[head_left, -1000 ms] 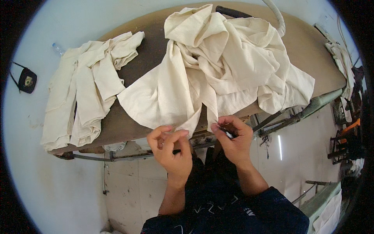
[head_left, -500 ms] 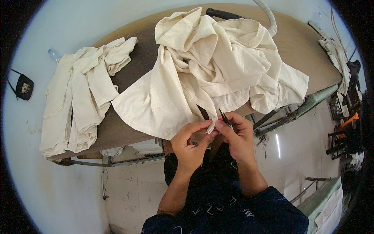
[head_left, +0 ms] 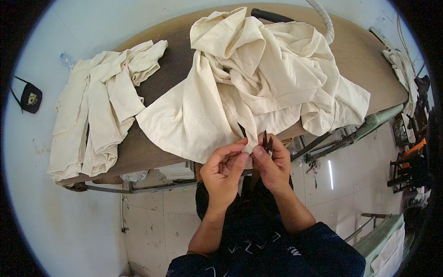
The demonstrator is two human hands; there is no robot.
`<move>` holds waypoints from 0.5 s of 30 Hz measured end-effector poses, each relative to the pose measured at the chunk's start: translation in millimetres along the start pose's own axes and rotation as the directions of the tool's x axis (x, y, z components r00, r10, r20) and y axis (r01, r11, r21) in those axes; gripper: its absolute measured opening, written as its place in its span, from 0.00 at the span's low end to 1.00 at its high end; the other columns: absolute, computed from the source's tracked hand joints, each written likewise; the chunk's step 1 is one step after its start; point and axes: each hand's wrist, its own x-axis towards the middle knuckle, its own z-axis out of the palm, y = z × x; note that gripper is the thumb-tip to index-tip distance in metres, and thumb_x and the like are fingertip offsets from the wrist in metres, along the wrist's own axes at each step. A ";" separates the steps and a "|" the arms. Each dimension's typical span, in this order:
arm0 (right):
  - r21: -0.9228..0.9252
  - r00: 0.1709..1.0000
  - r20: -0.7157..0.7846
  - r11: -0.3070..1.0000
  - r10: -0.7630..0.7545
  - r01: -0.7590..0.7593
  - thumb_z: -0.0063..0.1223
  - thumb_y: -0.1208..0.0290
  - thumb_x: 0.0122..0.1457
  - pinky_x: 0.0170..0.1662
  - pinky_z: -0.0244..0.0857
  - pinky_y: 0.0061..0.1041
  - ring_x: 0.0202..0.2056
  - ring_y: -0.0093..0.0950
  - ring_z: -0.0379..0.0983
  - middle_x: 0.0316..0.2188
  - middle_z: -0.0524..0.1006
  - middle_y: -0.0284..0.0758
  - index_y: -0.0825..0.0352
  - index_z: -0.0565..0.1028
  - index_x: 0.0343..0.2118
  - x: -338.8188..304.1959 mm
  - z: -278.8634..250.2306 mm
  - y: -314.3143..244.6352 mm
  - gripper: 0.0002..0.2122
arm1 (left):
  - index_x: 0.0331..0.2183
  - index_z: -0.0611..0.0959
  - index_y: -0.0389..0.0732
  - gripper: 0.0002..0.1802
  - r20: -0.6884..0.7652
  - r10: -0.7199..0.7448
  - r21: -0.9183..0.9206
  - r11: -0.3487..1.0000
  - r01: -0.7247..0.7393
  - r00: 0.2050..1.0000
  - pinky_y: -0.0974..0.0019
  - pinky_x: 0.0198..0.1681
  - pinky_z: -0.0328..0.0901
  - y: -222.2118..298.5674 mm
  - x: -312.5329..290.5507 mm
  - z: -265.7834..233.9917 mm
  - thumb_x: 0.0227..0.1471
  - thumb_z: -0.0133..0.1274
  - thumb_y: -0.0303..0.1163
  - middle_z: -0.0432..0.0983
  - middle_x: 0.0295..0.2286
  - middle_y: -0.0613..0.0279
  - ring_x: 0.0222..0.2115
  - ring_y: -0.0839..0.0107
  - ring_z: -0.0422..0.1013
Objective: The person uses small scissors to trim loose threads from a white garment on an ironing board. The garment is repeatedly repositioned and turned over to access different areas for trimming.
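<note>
A cream cloth garment [head_left: 277,78] lies bunched on the padded table, and a narrow end of it hangs over the front edge toward me. My left hand [head_left: 224,171] pinches this end between thumb and fingers. On its other side my right hand [head_left: 275,166] grips the same end with thumb and forefinger. Small dark thread snips [head_left: 267,142] are tucked in my right hand, their two points upward and slightly apart. The fingertips of both hands almost meet at the cloth, and hide part of its end.
More cream garments [head_left: 92,115] lie stacked at the table's left end. A dark-handled tool [head_left: 272,16] with a wrapped hose [head_left: 328,27] rests behind the cloth. The brown table top [head_left: 364,60] has a metal frame beneath. A green-covered surface [head_left: 374,251] stands at lower right.
The snips have turned more upright, and their points show farther apart. My left fingers have shifted on the cloth end. The whole view has moved slightly.
</note>
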 end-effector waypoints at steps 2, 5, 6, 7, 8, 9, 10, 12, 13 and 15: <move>0.043 0.999 -0.019 0.999 -0.032 0.032 0.58 0.72 0.65 0.27 0.56 0.13 0.25 0.09 0.61 0.27 0.72 0.21 0.66 0.75 0.41 -0.1 3.5 6.8 0.06 | 0.45 0.80 0.30 0.14 0.054 0.199 0.290 0.935 -0.206 0.979 0.67 0.48 0.73 -5.7 0.4 -1.8 0.56 0.60 0.17 0.80 0.48 0.47 0.44 0.64 0.79; 0.150 0.995 -0.036 0.985 0.095 -0.089 0.58 0.72 0.65 0.27 0.56 0.13 0.25 0.09 0.62 0.27 0.72 0.21 0.66 0.75 0.41 -6.9 7.1 -1.1 0.06 | 0.44 0.80 0.32 0.12 0.089 0.321 0.480 0.816 -0.323 0.943 0.66 0.46 0.73 -3.8 1.0 3.1 0.56 0.59 0.18 0.81 0.46 0.47 0.43 0.62 0.79; 0.161 0.995 -0.031 0.983 0.091 -0.085 0.57 0.72 0.66 0.27 0.56 0.13 0.25 0.09 0.62 0.27 0.73 0.21 0.66 0.75 0.41 -6.8 6.1 1.0 0.06 | 0.43 0.81 0.32 0.11 0.083 0.338 0.509 0.795 -0.332 0.937 0.66 0.45 0.73 -2.1 1.3 5.9 0.57 0.58 0.19 0.81 0.45 0.48 0.42 0.62 0.79; 0.171 0.996 -0.026 0.982 0.088 -0.082 0.57 0.72 0.66 0.28 0.56 0.13 0.26 0.09 0.62 0.27 0.73 0.21 0.66 0.75 0.41 -7.0 4.6 4.6 0.06 | 0.43 0.80 0.32 0.09 0.081 0.327 0.506 0.801 -0.321 0.942 0.66 0.44 0.73 -1.3 2.5 8.2 0.59 0.57 0.20 0.80 0.44 0.50 0.41 0.64 0.78; 0.181 0.996 -0.022 0.980 0.084 -0.079 0.57 0.72 0.66 0.28 0.57 0.13 0.26 0.09 0.63 0.28 0.73 0.21 0.66 0.75 0.41 -7.3 4.0 6.4 0.06 | 0.43 0.79 0.32 0.08 0.079 0.315 0.502 0.807 -0.311 0.946 0.66 0.44 0.73 -0.8 4.9 10.5 0.61 0.55 0.21 0.80 0.43 0.51 0.41 0.65 0.77; 0.153 0.998 -0.019 0.986 0.065 -0.061 0.57 0.72 0.66 0.28 0.57 0.13 0.26 0.09 0.63 0.28 0.73 0.21 0.66 0.74 0.41 -7.8 5.3 6.2 0.05 | 0.43 0.78 0.33 0.07 0.078 0.303 0.498 0.813 -0.301 0.950 0.67 0.43 0.72 -0.6 6.0 11.4 0.62 0.53 0.23 0.79 0.42 0.53 0.40 0.67 0.76; 0.127 0.999 -0.014 0.991 0.045 -0.043 0.56 0.72 0.66 0.28 0.57 0.13 0.26 0.10 0.63 0.28 0.73 0.21 0.66 0.74 0.41 -7.7 7.4 6.1 0.05 | 0.43 0.78 0.33 0.07 0.063 0.226 0.395 0.889 -0.232 0.972 0.68 0.42 0.71 -1.7 5.2 10.2 0.64 0.51 0.25 0.77 0.43 0.55 0.39 0.69 0.75; 0.049 1.000 -0.014 0.999 0.021 -0.021 0.56 0.71 0.67 0.28 0.57 0.13 0.27 0.10 0.63 0.29 0.73 0.21 0.66 0.74 0.41 -7.7 8.3 4.6 0.05 | 0.44 0.76 0.33 0.09 0.063 0.065 0.170 0.983 -0.075 0.996 0.70 0.41 0.70 -4.8 1.8 6.2 0.68 0.47 0.29 0.74 0.43 0.58 0.38 0.72 0.71; -0.004 1.000 -0.020 1.000 0.019 -0.019 0.55 0.71 0.67 0.28 0.57 0.13 0.27 0.10 0.63 0.29 0.73 0.21 0.66 0.74 0.41 -7.9 7.0 3.0 0.06 | 0.44 0.75 0.34 0.10 0.070 -0.003 0.081 0.997 -0.003 0.998 0.71 0.40 0.69 -3.0 0.7 4.6 0.69 0.46 0.31 0.74 0.44 0.59 0.38 0.73 0.71; -0.121 1.000 -0.030 0.993 -0.007 0.003 0.55 0.71 0.67 0.28 0.57 0.13 0.27 0.10 0.63 0.28 0.72 0.21 0.66 0.74 0.42 -4.8 1.1 1.2 0.06 | 0.46 0.74 0.34 0.13 0.101 -0.134 -0.095 0.985 0.144 0.986 0.73 0.39 0.68 4.1 -0.7 0.7 0.70 0.44 0.34 0.72 0.46 0.60 0.38 0.75 0.69</move>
